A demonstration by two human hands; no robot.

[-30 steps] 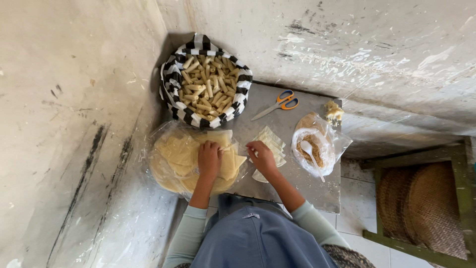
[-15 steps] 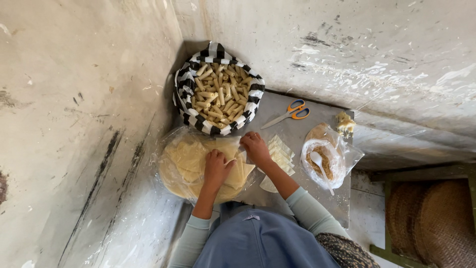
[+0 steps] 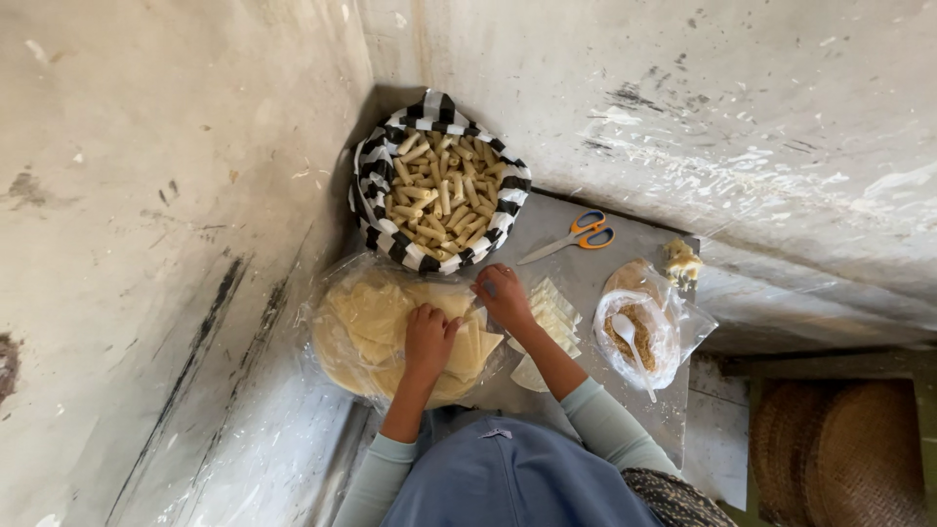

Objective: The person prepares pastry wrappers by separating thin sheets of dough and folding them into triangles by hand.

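While the left hand (image 3: 429, 335) lies flat, released, on the stack of pale dough sheets (image 3: 376, 327) | right hand (image 3: 505, 296) pinches a sheet edge | basket of rolls (image 3: 441, 195) behind on the counter (image 3: 586, 278)

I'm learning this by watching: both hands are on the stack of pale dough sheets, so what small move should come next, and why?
Probably peel one sheet free. The left hand lies flat on the stack of dough sheets in its clear plastic, seemingly pinning it, while the right hand sits at the stack's upper right edge, fingers curled as if pinching a corner. Cut pieces lie just beside it.
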